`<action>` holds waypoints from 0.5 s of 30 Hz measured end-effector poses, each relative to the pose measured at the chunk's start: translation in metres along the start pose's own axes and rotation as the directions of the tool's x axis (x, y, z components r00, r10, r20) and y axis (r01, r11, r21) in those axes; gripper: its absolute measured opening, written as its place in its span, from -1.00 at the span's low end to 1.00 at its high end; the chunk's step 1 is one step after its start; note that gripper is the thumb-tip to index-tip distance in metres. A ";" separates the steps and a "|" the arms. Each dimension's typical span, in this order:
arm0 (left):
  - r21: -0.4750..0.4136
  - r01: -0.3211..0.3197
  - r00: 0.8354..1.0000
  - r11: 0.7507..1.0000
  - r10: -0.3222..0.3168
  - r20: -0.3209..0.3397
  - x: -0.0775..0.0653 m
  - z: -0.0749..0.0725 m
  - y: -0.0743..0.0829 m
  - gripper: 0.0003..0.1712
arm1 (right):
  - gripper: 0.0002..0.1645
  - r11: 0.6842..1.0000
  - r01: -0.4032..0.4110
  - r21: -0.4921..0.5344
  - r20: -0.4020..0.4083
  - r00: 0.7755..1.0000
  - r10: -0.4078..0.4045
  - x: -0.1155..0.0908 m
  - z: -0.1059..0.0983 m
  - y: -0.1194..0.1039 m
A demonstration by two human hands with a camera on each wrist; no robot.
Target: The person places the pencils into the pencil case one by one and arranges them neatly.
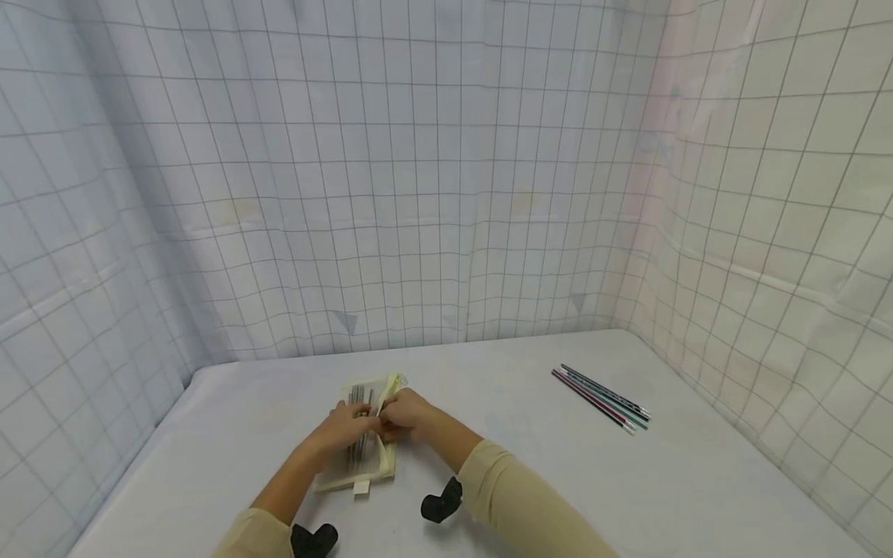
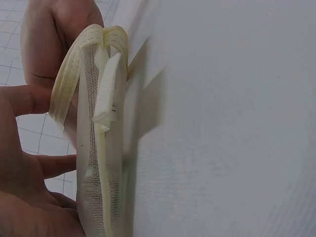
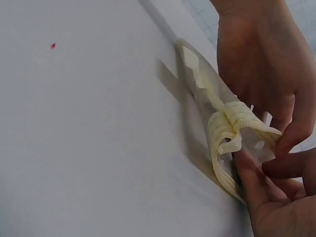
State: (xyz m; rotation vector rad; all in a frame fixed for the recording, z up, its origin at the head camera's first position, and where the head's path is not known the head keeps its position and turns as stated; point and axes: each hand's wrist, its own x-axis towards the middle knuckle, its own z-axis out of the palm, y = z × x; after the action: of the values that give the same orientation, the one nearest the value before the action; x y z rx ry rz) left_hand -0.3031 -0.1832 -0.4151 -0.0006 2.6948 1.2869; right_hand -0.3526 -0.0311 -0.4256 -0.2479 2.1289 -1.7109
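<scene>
A see-through mesh zip pouch (image 1: 338, 473) with pale yellow zip tape lies on the white table, several pencils (image 1: 356, 395) showing inside it. My left hand (image 1: 342, 425) reaches across its top, and in the right wrist view its fingertips hold the upper zip tape (image 3: 242, 113). From the right side, my right hand (image 1: 408, 412) has curled fingers at the zip edge. The right wrist view shows the mouth spread apart, with fingers (image 3: 249, 173) of the right hand in it. What those fingertips meet inside is hidden.
Several loose pencils (image 1: 600, 399), dark, red and green, lie side by side at the right of the table (image 1: 502, 480). A small white tab (image 1: 361, 488) sticks out from the pouch's near edge. Grid-patterned cloth (image 1: 418, 194) hangs around the back and sides.
</scene>
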 end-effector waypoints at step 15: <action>-0.009 0.002 1.000 1.000 -0.002 0.016 0.000 -0.002 -0.001 -0.03 | -0.55 0.993 -0.039 0.115 0.220 0.975 0.013 -0.002 -0.035 -0.003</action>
State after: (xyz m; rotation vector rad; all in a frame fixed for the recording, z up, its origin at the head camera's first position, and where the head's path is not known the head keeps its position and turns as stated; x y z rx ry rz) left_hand -0.3035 -0.1855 -0.4149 0.0063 2.6751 1.2926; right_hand -0.3655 0.0008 -0.4161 -0.3556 1.8582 -1.7025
